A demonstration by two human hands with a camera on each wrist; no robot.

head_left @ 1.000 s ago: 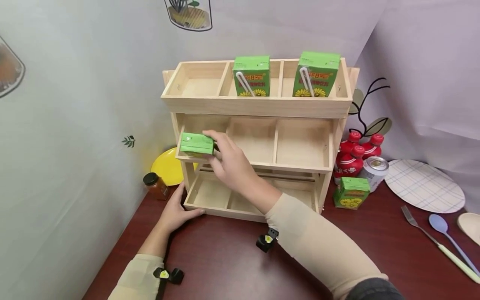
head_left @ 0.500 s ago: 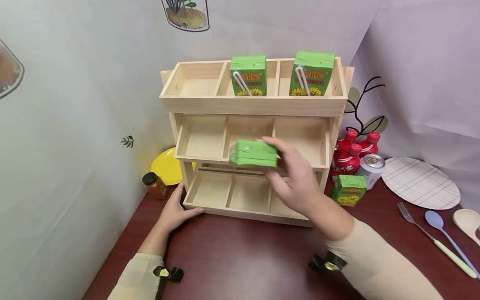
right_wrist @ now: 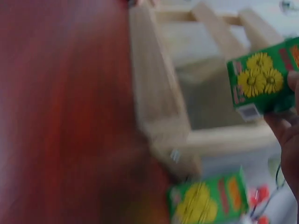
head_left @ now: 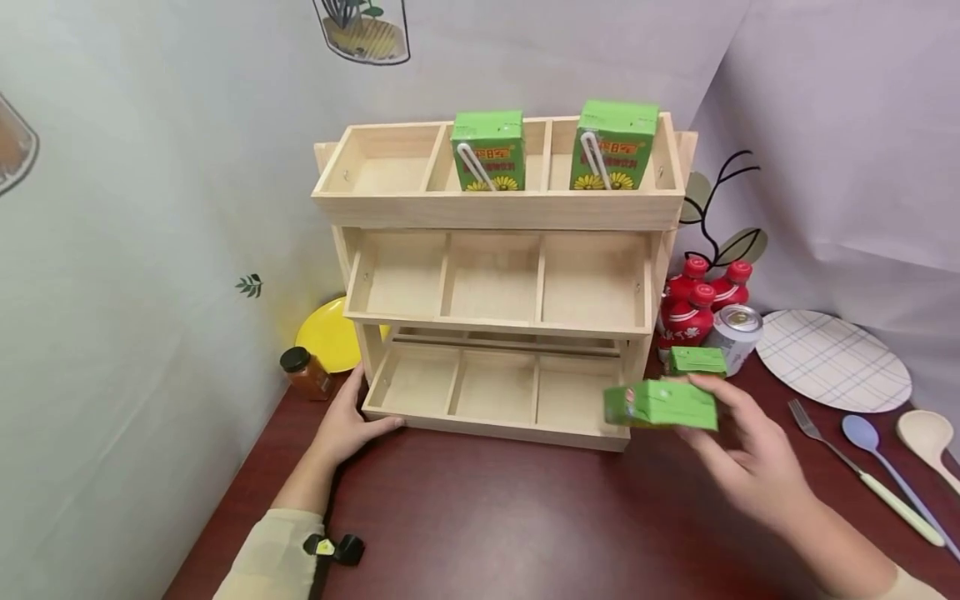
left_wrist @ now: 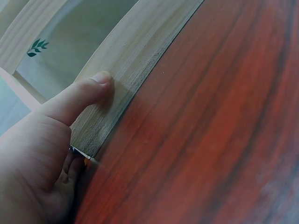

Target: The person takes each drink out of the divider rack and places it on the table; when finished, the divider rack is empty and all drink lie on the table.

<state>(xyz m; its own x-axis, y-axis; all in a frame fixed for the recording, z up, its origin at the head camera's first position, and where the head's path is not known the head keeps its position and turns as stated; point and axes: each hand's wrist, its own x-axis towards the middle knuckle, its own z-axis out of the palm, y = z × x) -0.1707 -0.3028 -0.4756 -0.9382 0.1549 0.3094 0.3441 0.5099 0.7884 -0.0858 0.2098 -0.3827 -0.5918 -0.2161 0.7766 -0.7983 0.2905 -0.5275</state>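
Observation:
Between thumb and fingers, my right hand (head_left: 757,462) holds a green drink carton (head_left: 663,405) in the air at the lower right end of the wooden shelf rack (head_left: 495,212). Yellow flowers show on the held carton's face in the right wrist view. A second green carton (right_wrist: 208,200) stands on the table behind it, partly hidden in the head view. My left hand (head_left: 351,429) grips the rack's bottom left corner, its thumb (left_wrist: 88,91) against the front board. Two more cartons, one in the middle (head_left: 489,152) and one at right (head_left: 615,147), stand in the top tier with white straws.
Red bottles (head_left: 686,317), a silver can (head_left: 737,333) and a checked oval placemat (head_left: 832,360) are right of the rack. A fork (head_left: 862,475), a blue spoon (head_left: 892,475) and a pale spoon (head_left: 926,437) lie nearer. At left are a jar (head_left: 307,373) and a yellow plate (head_left: 330,333).
My right hand has carried the carton from the left compartment of the middle tier rightward and down, past the rack's right end. My left hand has stayed on the corner.

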